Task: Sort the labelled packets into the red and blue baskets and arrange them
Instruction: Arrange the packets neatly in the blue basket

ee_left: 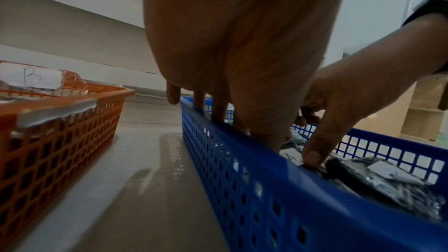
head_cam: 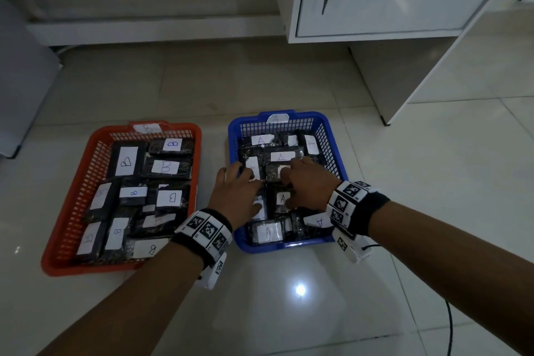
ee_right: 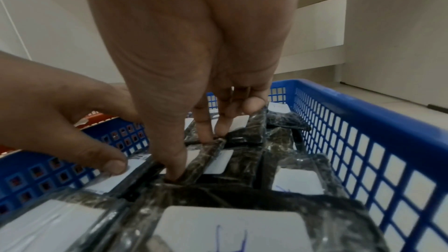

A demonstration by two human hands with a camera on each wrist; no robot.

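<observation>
Both hands are working mid-basket in the blue basket [head_cam: 336,150]: the left hand [head_cam: 237,196] is pressing relaxed fingers on A-labelled packets [head_cam: 281,156], the right hand [head_cam: 310,185] is pinching one.

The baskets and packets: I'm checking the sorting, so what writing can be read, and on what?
"B": tag on the red basket far rim.
"A": tag on the blue basket far rim.
"B": white labels on the packets in the red basket.
"A": white labels on the packets in the blue basket.
Some labels, under the left hand and right hand, are hidden or blurred.
</observation>
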